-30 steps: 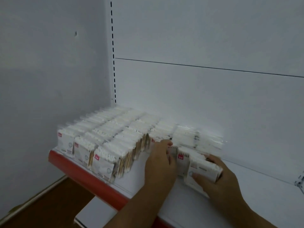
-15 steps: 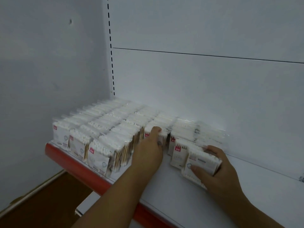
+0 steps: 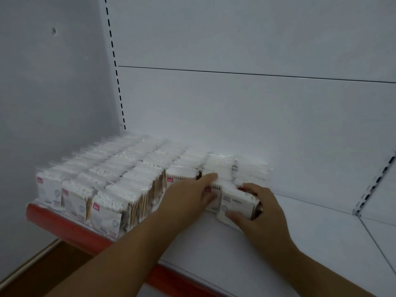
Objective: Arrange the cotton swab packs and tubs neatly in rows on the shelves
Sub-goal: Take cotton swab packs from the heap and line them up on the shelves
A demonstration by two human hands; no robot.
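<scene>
Several rows of clear cotton swab packs point(image 3: 111, 181) with white tips and small red labels stand upright on the left part of the white shelf point(image 3: 246, 260). My left hand point(image 3: 190, 196) lies with straight fingers against the front of a pack point(image 3: 214, 185) in a short middle row, fingertips on its top edge. My right hand point(image 3: 259, 209) grips the front pack point(image 3: 235, 203) of the rightmost short row, thumb on its face and fingers curled behind it. More packs point(image 3: 250, 172) stand behind, toward the back panel.
The shelf has a red front strip point(image 3: 70, 228). A white back panel point(image 3: 235, 116) and a slotted upright point(image 3: 115, 69) stand behind. A grey wall point(image 3: 42, 93) closes the left side. Bare shelf surface stretches right to another slotted upright point(image 3: 372, 185). Brown floor point(image 3: 42, 273) shows below left.
My left hand has shifted right from the fourth row onto the pack beside my right hand. My right hand still holds the front pack, now pressed closer to the row.
</scene>
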